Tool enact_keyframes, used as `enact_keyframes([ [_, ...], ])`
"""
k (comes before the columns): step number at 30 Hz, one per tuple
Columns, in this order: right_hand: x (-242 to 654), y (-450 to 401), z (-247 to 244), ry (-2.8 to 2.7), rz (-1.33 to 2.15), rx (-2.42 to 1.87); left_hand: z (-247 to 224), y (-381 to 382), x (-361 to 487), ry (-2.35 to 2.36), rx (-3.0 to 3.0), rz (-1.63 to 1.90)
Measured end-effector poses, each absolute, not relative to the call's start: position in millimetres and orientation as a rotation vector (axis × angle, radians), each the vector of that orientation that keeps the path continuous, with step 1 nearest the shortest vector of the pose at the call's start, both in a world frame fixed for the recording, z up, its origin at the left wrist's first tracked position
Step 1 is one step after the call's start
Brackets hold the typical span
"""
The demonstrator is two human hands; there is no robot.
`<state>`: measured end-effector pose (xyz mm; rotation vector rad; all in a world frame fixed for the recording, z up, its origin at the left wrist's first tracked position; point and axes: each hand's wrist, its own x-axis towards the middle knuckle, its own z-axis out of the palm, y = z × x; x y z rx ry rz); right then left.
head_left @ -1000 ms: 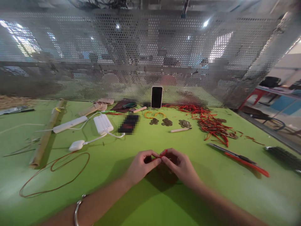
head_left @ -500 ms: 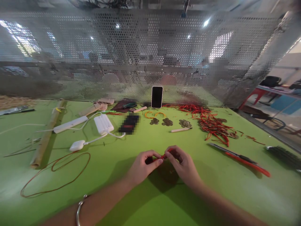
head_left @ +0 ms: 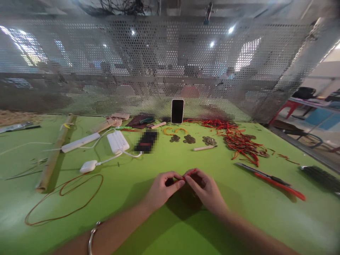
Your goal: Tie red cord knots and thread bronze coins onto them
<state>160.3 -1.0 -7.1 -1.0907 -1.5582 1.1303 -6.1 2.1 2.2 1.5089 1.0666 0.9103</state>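
Near the front middle of the green table [head_left: 164, 226], my left hand [head_left: 166, 187] and my right hand [head_left: 203, 187] meet fingertip to fingertip. Both pinch a red cord [head_left: 191, 171], which shows as a short bit between and above the fingers. Most of it is hidden by my hands. Under them lies a dark shadow, where I cannot make out any object. A long utility knife [head_left: 265, 175] with a red-handled tool [head_left: 281, 185] beside it lies to the right. Beyond my hands a pale stick-like tool [head_left: 203, 148] rests by small piles of coins [head_left: 189, 139].
Red cords with coins [head_left: 244, 145] are heaped at the back right, a black brush [head_left: 320, 179] at the right edge. A phone [head_left: 177, 111] stands before the perforated metal screen [head_left: 148, 63]. Left are a white adapter [head_left: 118, 141], cables, a bamboo tube [head_left: 54, 156] and a thin looped cord [head_left: 66, 213].
My hands stay together on the red cord; the right fingertips have drawn slightly closer to the left ones. The whole view has shifted a little.
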Motion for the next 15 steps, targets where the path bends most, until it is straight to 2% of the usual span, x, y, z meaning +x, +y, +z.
enact_keyframes([
  [15, 161.3, 1.6, -8.7, -1.512, 1.178, -1.108, 3.1, 0.6, -5.9, 1.154, 1.525, 0.924],
])
